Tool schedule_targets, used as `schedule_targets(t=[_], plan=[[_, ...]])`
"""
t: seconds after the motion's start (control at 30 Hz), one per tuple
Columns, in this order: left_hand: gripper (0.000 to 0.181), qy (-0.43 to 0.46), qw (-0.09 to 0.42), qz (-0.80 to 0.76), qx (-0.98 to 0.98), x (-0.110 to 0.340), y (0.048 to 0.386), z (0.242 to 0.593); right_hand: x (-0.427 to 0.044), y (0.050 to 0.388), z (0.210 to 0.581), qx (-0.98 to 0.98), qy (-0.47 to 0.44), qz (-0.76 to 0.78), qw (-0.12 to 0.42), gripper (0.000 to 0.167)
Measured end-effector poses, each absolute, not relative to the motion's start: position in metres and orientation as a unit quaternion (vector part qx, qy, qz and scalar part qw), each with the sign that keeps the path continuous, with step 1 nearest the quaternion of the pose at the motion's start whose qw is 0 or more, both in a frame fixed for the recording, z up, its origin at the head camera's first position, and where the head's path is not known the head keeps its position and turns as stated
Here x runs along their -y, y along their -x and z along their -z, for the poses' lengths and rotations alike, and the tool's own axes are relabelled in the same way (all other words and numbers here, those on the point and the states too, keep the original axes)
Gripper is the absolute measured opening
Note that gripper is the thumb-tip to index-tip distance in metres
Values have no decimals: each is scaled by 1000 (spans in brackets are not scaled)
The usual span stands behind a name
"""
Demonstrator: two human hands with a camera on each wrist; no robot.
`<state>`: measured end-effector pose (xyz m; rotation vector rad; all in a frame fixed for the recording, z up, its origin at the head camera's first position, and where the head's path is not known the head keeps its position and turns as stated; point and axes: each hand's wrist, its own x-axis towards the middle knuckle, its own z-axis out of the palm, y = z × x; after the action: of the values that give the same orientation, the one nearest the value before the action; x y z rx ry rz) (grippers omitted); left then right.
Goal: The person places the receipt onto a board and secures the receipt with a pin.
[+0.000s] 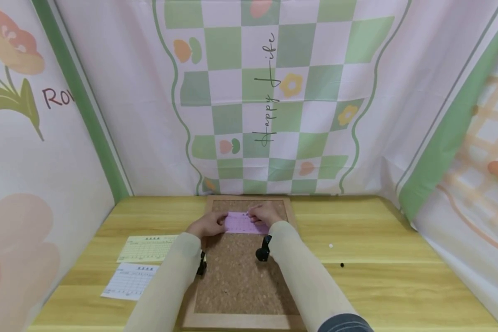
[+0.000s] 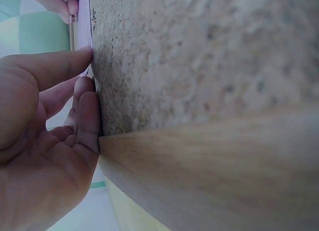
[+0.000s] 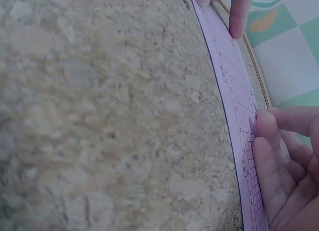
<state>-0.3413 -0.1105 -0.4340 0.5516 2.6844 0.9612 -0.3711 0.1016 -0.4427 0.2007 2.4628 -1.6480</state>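
The person's left hand (image 1: 209, 224) lies at the left edge of a thin pink paper slip printed with a ruled table (image 1: 240, 224), one fairly straight finger pressing the paper while others touch the board. The right hand (image 1: 265, 213) is drawn in narrow on the slip's upper part, thumb and forefinger pinching a tiny pale object (image 2: 74, 18) too small for me to make out. The slip lies across the upper part of a rectangular brown corkboard with a light wooden frame (image 1: 240, 276), which rests on a yellowish wood-grain table (image 1: 398, 286).

Left of the board I see a pale yellow printed slip (image 1: 145, 249), with a white printed slip (image 1: 128, 280) just nearer the person; the left sleeve (image 1: 166, 286) hides part of both. To the right, a small white round piece (image 1: 330, 246) sits near a small black one (image 1: 342, 265). Behind hangs a green-and-white checked cloth (image 1: 224, 87).
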Motion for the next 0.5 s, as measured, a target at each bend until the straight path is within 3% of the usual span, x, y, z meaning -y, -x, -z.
schedule_targets(t=[0.5], plan=[[53, -199, 112, -326, -918, 112, 345, 437, -102, 370, 444, -830, -63, 548, 81, 20]])
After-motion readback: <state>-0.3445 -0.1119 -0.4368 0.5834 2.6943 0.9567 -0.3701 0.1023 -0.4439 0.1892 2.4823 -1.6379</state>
